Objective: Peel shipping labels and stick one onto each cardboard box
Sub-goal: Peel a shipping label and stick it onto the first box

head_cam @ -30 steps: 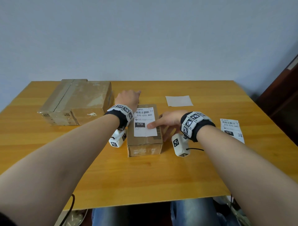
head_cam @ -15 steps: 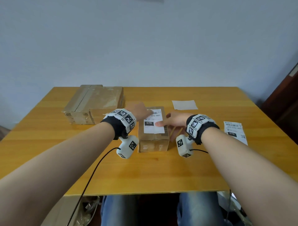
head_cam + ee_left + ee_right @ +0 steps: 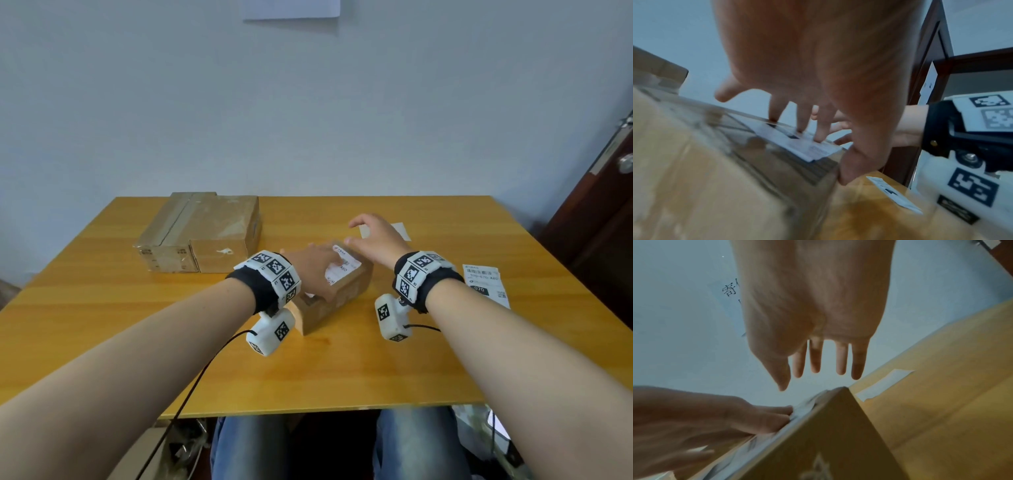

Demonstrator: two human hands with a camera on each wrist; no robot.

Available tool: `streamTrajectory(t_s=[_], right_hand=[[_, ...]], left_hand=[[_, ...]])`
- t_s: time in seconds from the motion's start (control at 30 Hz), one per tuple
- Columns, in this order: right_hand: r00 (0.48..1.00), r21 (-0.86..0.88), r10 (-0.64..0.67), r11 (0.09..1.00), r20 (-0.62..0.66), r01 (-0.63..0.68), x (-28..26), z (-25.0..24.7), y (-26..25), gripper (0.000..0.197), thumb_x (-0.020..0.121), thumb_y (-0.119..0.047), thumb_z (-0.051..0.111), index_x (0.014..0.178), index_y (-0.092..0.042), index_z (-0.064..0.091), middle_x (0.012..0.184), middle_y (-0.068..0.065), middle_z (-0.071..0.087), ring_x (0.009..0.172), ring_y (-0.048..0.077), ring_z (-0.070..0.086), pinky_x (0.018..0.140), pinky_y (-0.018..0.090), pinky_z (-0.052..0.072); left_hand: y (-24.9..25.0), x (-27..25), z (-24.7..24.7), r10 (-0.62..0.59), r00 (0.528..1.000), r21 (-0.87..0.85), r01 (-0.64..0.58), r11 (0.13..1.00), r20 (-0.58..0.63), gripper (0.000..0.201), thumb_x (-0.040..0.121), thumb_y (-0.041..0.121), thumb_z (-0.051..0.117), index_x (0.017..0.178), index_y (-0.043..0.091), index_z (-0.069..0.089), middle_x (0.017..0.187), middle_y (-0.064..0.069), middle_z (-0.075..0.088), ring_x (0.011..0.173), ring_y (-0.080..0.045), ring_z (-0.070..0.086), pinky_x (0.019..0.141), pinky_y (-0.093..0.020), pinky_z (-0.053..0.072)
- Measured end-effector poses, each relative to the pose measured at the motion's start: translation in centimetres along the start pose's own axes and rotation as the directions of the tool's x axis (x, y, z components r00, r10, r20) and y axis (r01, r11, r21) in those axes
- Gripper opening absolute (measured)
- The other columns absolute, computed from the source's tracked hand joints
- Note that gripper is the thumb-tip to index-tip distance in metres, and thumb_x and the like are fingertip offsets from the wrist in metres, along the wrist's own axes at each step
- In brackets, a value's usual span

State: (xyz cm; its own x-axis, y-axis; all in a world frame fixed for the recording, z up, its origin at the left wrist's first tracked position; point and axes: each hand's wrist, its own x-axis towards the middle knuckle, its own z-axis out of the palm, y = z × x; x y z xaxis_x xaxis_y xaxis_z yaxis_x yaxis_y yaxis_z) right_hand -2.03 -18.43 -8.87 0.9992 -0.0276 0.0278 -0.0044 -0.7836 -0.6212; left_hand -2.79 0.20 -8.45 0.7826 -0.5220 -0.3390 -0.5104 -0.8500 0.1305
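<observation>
A small cardboard box point(image 3: 346, 298) sits skewed at the table's centre, with a white shipping label point(image 3: 344, 270) stuck on its top. My left hand point(image 3: 313, 270) lies on the box, fingers point(image 3: 819, 133) spread and pressing the label point(image 3: 797, 146), thumb against the box's side edge. My right hand point(image 3: 371, 236) hovers above the box's far end with straight fingers point(image 3: 840, 360), touching nothing. A larger taped cardboard box point(image 3: 202, 236) stands at the back left with no label visible on it. Another printed label point(image 3: 486, 284) lies flat at the right.
A blank white backing sheet point(image 3: 402, 231) lies behind my right hand. The wooden table point(image 3: 137, 342) ends at a pale wall behind. A dark door point(image 3: 603, 219) stands at the right. Wrist-camera cables trail off the front edge.
My right hand has lifted off the label and moved up and away. The small box has turned askew under my left hand, which now lies across the label.
</observation>
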Motion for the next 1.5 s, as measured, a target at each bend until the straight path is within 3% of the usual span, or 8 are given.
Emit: streamTrajectory(t_s=[0.1,0.27,0.37,0.6,0.73,0.93,1.13,1.5], right_hand=[[0.986,-0.06,0.02,0.998,0.164,-0.01,0.2,0.7,0.1,0.033,0.099,-0.036,0.063,0.132,-0.034,0.064,0.15,0.001,0.054,0.14,0.023,0.046,0.111,0.04,0.041],[0.976,-0.18,0.109,0.981,0.188,-0.075,-0.2,0.7,-0.2,0.055,0.093,-0.05,0.071,0.141,-0.025,0.06,0.142,0.002,0.061,0.133,0.028,0.053,0.106,0.039,0.045],[0.95,-0.158,0.19,0.975,0.247,-0.154,-0.8,0.2,-0.8,0.068,0.088,-0.053,0.076,0.143,-0.017,0.06,0.135,0.003,0.065,0.102,0.019,0.064,0.071,0.028,0.048],[0.845,-0.235,0.232,0.963,0.482,-0.131,-1.9,-0.6,-2.7,0.064,0.081,-0.051,0.085,0.13,-0.013,0.066,0.091,0.003,0.079,0.065,0.012,0.071,0.06,0.026,0.06],[0.786,-0.142,0.233,0.972,0.573,-0.185,-3.3,-0.5,-3.4,0.034,0.092,-0.035,0.079,0.116,-0.015,0.064,0.063,0.003,0.074,0.046,0.009,0.068,0.036,0.013,0.042],[0.745,-0.107,0.238,0.97,0.624,-0.22,-3.6,0.3,-3.7,0.026,0.095,-0.034,0.076,0.108,-0.014,0.066,0.065,0.01,0.075,0.047,0.015,0.069,0.034,0.015,0.041],[0.735,-0.122,0.257,0.965,0.628,-0.233,-3.5,0.6,-3.4,0.04,0.092,-0.042,0.077,0.113,-0.01,0.067,0.086,0.019,0.079,0.061,0.023,0.074,0.038,0.017,0.044],[0.715,-0.125,0.276,0.958,0.642,-0.257,-2.8,1.1,-2.6,0.051,0.087,-0.049,0.08,0.117,-0.009,0.067,0.087,0.017,0.08,0.072,0.025,0.078,0.05,0.023,0.055]], left_hand=[[-0.6,-0.1,-0.2,0.08,0.996,0.031,-0.081,0.996,0.033,0.082,0.082,0.042,0.074,0.155,0.04,0.037,0.166,0.015,0.026,0.156,-0.021,0.017,0.113,-0.078,0.011],[-3.2,-0.1,0.1,0.114,0.983,-0.015,-0.118,0.993,-0.147,0.06,0.097,0.004,0.055,0.134,0.05,0.061,0.159,0.02,0.039,0.148,-0.019,0.036,0.118,-0.047,0.036],[-4.6,0.2,0.5,0.028,0.969,-0.152,-0.067,0.986,-0.246,0.058,0.096,-0.003,0.046,0.115,0.043,0.075,0.148,0.017,0.055,0.13,-0.019,0.056,0.104,-0.042,0.05],[-6.4,0.0,0.2,-0.134,0.847,-0.171,0.051,0.984,-0.514,0.034,0.101,0.004,0.047,0.109,0.025,0.074,0.12,0.003,0.067,0.107,-0.022,0.063,0.086,-0.04,0.057],[-6.3,0.4,1.4,-0.187,0.758,-0.092,0.166,0.982,-0.625,0.032,0.1,0.01,0.053,0.121,0.029,0.068,0.126,0.004,0.065,0.119,-0.024,0.057,0.095,-0.044,0.052],[-4.9,1.4,2.0,-0.143,0.78,0.011,0.189,0.982,-0.609,0.036,0.098,0.019,0.058,0.133,0.031,0.056,0.138,0.003,0.056,0.128,-0.025,0.052,0.103,-0.046,0.045],[-3.2,3.0,2.9,-0.281,0.826,-0.275,0.16,0.948,-0.489,0.044,0.107,0.04,0.032,0.143,0.019,0.047,0.145,-0.01,0.053,0.129,-0.035,0.051,0.099,-0.051,0.049],[-3.8,4.2,3.8,-0.2,0.854,-0.173,0.132,0.976,-0.479,0.091,0.091,0.077,0.0,0.135,0.016,0.051,0.124,-0.012,0.067,0.114,-0.036,0.059,0.1,-0.051,0.047]])
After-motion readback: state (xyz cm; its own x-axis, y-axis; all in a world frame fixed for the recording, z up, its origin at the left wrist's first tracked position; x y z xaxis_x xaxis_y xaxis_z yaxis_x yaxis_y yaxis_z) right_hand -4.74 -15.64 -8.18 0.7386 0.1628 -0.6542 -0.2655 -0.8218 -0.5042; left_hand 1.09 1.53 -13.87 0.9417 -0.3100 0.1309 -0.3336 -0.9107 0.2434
